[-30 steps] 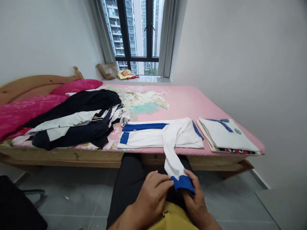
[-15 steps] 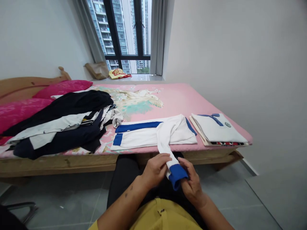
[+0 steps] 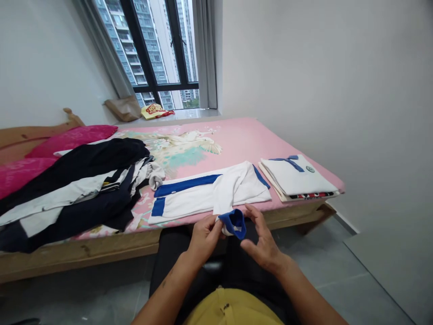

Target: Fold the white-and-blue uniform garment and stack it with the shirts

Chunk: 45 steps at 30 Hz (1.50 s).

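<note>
A white garment with blue trim (image 3: 194, 198) lies partly folded along the near edge of the bed. One sleeve hangs toward me over that edge, its blue cuff (image 3: 233, 222) facing me with the opening showing. My left hand (image 3: 205, 234) pinches the sleeve just behind the cuff, on its left side. To the right of the cuff, my right hand (image 3: 262, 241) has its thumb and fingers spread apart and holds nothing. The fingertips are close to the cuff; whether they touch it I cannot tell.
A loose heap of dark and white clothes (image 3: 77, 194) covers the bed's left side, by pink pillows (image 3: 71, 140). On the right rests a folded stack of white clothes (image 3: 299, 176). A paper bag (image 3: 124, 109) and a yellow bag (image 3: 154, 111) are on the windowsill.
The cuff has moved up and left, and its opening has turned toward me. My right hand has let go of the cuff and spread its fingers. The view has shifted right.
</note>
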Each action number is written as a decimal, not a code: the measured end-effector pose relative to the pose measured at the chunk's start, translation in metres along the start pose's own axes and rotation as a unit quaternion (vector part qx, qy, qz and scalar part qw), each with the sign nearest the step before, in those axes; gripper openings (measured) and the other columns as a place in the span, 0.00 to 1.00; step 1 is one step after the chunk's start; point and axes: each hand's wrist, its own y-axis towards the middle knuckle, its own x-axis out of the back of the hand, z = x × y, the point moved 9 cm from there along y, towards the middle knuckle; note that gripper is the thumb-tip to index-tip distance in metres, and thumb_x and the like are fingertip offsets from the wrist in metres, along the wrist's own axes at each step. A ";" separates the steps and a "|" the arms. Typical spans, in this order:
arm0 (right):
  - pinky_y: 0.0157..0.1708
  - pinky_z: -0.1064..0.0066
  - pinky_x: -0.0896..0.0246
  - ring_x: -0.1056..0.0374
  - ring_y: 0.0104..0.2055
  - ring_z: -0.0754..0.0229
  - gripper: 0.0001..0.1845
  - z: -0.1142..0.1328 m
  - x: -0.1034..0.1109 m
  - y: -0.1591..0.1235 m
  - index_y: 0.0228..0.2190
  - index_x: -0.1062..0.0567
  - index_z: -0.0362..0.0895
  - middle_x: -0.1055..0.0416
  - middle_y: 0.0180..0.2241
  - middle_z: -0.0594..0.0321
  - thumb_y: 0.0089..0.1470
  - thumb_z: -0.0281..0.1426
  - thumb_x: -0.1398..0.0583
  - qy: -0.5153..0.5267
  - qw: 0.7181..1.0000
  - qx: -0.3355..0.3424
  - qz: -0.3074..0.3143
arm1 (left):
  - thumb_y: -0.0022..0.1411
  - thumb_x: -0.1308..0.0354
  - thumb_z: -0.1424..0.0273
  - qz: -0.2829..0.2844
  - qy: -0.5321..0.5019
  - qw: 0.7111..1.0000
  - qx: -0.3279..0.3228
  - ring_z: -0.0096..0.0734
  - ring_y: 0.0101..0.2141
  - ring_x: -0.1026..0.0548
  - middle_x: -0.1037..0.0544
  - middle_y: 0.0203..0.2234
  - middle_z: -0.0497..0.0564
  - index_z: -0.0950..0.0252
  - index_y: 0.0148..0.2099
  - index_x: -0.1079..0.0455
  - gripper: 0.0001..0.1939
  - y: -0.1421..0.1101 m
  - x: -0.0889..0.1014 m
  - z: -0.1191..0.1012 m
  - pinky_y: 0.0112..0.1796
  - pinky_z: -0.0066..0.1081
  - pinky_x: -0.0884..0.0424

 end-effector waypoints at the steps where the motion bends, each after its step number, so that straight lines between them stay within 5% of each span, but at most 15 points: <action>1: 0.57 0.56 0.45 0.43 0.57 0.49 0.47 0.001 -0.005 -0.001 0.62 0.53 0.45 0.43 0.57 0.51 0.48 0.43 0.37 -0.031 0.999 0.009 0.010 | 0.64 0.50 0.60 -0.008 -0.032 0.999 0.023 0.27 0.24 0.29 0.28 0.24 0.49 0.67 0.33 0.29 0.17 0.001 0.000 0.006 0.27 0.27 0.33; 3: 0.58 0.55 0.48 0.47 0.60 0.47 0.50 -0.001 -0.010 -0.002 0.62 0.52 0.45 0.46 0.59 0.50 0.44 0.40 0.34 -0.074 0.997 0.004 0.010 | 0.62 0.48 0.59 -0.020 -0.089 0.994 0.057 0.27 0.24 0.28 0.26 0.26 0.48 0.66 0.41 0.29 0.16 0.001 -0.001 0.016 0.26 0.27 0.31; 7: 0.47 0.64 0.37 0.33 0.45 0.57 0.15 -0.025 -0.010 0.004 0.44 0.31 0.44 0.30 0.42 0.57 0.54 0.34 0.42 -0.013 0.996 -0.081 -0.027 | 0.60 0.45 0.57 -0.009 -0.130 0.988 0.080 0.25 0.22 0.28 0.26 0.29 0.48 0.66 0.44 0.30 0.18 -0.001 0.002 0.025 0.24 0.27 0.30; 9: 0.40 0.68 0.36 0.33 0.36 0.61 0.07 -0.034 -0.007 0.008 0.34 0.30 0.44 0.30 0.32 0.62 0.56 0.34 0.43 0.040 0.991 -0.112 -0.054 | 0.61 0.47 0.57 0.018 -0.130 0.988 0.087 0.23 0.20 0.29 0.27 0.27 0.48 0.67 0.43 0.30 0.18 -0.003 0.003 0.024 0.24 0.26 0.31; 14: 0.37 0.70 0.37 0.34 0.34 0.62 0.04 -0.020 -0.004 0.021 0.34 0.30 0.44 0.32 0.31 0.63 0.55 0.31 0.43 0.077 0.993 -0.075 -0.053 | 0.57 0.42 0.64 0.074 -0.048 0.993 0.082 0.21 0.24 0.32 0.26 0.35 0.50 0.66 0.49 0.32 0.18 -0.007 0.006 0.011 0.24 0.24 0.32; 18: 0.37 0.70 0.37 0.34 0.35 0.62 0.05 0.013 -0.006 0.025 0.33 0.29 0.45 0.32 0.32 0.62 0.53 0.27 0.44 0.031 0.999 0.005 -0.018 | 0.56 0.43 0.70 0.067 0.034 0.997 0.029 0.26 0.30 0.29 0.25 0.30 0.50 0.67 0.40 0.28 0.09 -0.009 0.012 -0.010 0.32 0.26 0.31; 24: 0.43 0.69 0.38 0.34 0.41 0.61 0.17 0.026 -0.029 0.020 0.41 0.30 0.46 0.30 0.39 0.62 0.48 0.24 0.41 0.009 0.993 0.036 0.108 | 0.56 0.51 0.74 0.093 0.010 0.987 0.132 0.27 0.27 0.27 0.24 0.40 0.52 0.65 0.44 0.29 0.14 -0.020 0.019 -0.006 0.25 0.28 0.29; 27: 0.39 0.70 0.39 0.34 0.37 0.62 0.10 0.028 -0.035 0.022 0.34 0.29 0.46 0.29 0.33 0.64 0.48 0.22 0.43 -0.019 0.992 0.060 0.113 | 0.55 0.49 0.76 0.093 0.174 0.980 0.020 0.35 0.38 0.27 0.24 0.40 0.52 0.63 0.44 0.28 0.15 -0.017 0.024 -0.033 0.39 0.36 0.29; 30: 0.38 0.69 0.39 0.34 0.37 0.61 0.10 0.036 -0.035 0.027 0.35 0.29 0.45 0.28 0.33 0.62 0.50 0.23 0.43 -0.034 0.992 0.083 0.089 | 0.52 0.46 0.78 0.085 0.328 0.936 -0.091 0.40 0.43 0.30 0.25 0.42 0.53 0.62 0.44 0.28 0.15 -0.015 0.020 -0.058 0.44 0.41 0.34; 33: 0.40 0.67 0.38 0.33 0.39 0.60 0.11 0.042 -0.035 0.029 0.38 0.30 0.46 0.28 0.36 0.61 0.50 0.25 0.43 -0.015 0.990 0.112 0.085 | 0.50 0.48 0.81 0.101 0.382 0.914 -0.096 0.40 0.39 0.30 0.25 0.36 0.52 0.63 0.39 0.29 0.15 -0.011 0.017 -0.059 0.41 0.40 0.34; 36: 0.42 0.67 0.37 0.33 0.41 0.59 0.14 0.019 -0.022 0.029 0.43 0.32 0.45 0.30 0.39 0.59 0.52 0.30 0.42 0.020 0.996 0.077 0.038 | 0.50 0.49 0.81 0.101 0.396 0.910 -0.064 0.38 0.36 0.29 0.25 0.33 0.50 0.62 0.38 0.31 0.14 -0.004 0.028 -0.055 0.38 0.37 0.35; 41: 0.44 0.64 0.38 0.35 0.42 0.58 0.08 -0.074 0.007 0.028 0.38 0.30 0.45 0.31 0.38 0.58 0.57 0.28 0.47 -0.081 0.993 -0.036 -0.084 | 0.57 0.50 0.75 0.054 0.393 0.910 -0.121 0.32 0.34 0.27 0.24 0.33 0.48 0.60 0.40 0.31 0.10 0.013 0.056 -0.083 0.34 0.30 0.33; 45: 0.48 0.58 0.40 0.37 0.46 0.54 0.11 -0.126 0.007 0.046 0.40 0.30 0.44 0.32 0.40 0.55 0.53 0.26 0.47 -0.202 0.977 -0.011 -0.075 | 0.57 0.50 0.73 0.013 0.403 0.894 -0.194 0.31 0.33 0.25 0.23 0.33 0.48 0.59 0.40 0.30 0.10 0.027 0.072 -0.116 0.33 0.27 0.31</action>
